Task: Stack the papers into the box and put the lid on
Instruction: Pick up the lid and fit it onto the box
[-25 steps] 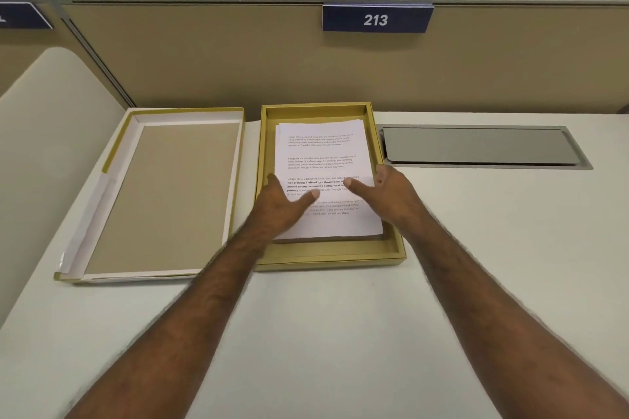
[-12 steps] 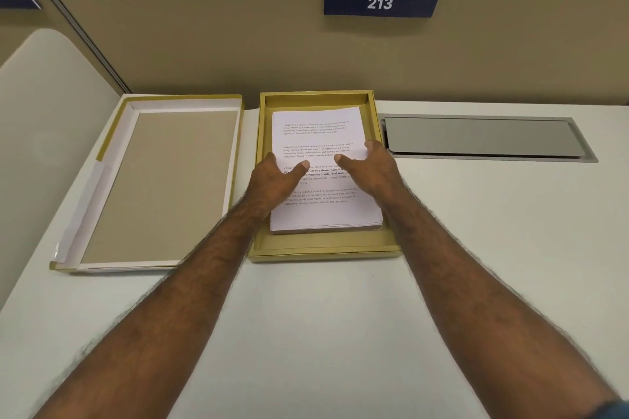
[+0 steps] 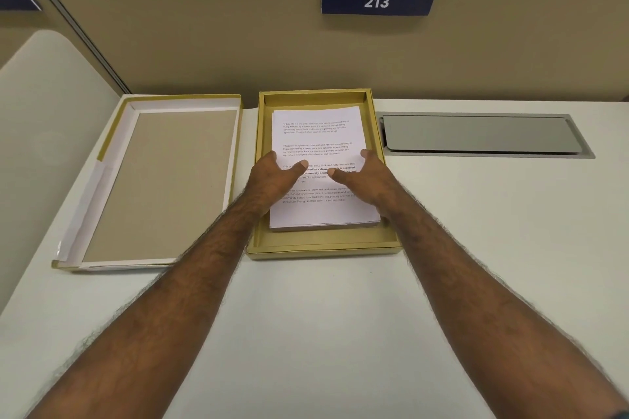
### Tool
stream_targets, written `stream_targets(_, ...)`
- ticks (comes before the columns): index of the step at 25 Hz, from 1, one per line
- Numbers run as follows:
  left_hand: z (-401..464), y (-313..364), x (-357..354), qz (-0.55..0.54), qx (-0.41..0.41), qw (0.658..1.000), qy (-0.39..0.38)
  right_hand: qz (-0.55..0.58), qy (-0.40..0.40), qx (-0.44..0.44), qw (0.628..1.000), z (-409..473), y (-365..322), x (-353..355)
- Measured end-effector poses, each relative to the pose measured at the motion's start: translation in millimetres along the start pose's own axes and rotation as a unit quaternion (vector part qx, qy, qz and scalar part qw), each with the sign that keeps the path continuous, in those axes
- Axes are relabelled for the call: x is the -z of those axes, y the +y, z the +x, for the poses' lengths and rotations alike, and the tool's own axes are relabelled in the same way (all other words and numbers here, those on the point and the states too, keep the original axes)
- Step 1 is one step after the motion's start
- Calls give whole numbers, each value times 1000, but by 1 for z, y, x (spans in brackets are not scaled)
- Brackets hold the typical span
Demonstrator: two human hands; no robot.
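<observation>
I see both hands — left hand point(image 3: 272, 180), right hand point(image 3: 369, 180) — fingers spread flat, grasping nothing, on the papers point(image 3: 316, 136) inside the box point(image 3: 321, 245); sliding could skew sheets and block the lid point(image 3: 163, 180).

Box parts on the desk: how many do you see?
2. The box sits in the middle, holding the papers under both hands. The lid lies inside-up just left of it. No others are visible.

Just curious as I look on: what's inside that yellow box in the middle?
The yellow box holds a stack of printed papers, with the left hand and right hand on top. Bare floor shows around the stack. Whatever lies under the papers is hidden.
</observation>
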State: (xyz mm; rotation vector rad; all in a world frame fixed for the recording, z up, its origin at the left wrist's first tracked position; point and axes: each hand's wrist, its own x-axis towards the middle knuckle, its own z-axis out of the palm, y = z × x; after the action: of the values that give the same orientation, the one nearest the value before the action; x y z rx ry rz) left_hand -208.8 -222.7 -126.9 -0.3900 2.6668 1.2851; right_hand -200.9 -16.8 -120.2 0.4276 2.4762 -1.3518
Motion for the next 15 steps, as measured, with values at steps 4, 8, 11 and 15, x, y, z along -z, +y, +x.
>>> stream_targets(4,-5,3,4,-39,20,999,-8,24,-28,0,999,-4,-3,4)
stream_targets(8,-29,2,15,-42,-39,998,22,3,16,32,999,-18,-3,9)
stream_targets(11,-56,-26,33,-92,-64,992,61,-23,78,75,994,-36,0,8)
stream_targets(15,-91,-73,59,-301,18,942,149,-22,126,141,982,-63,-4,0)
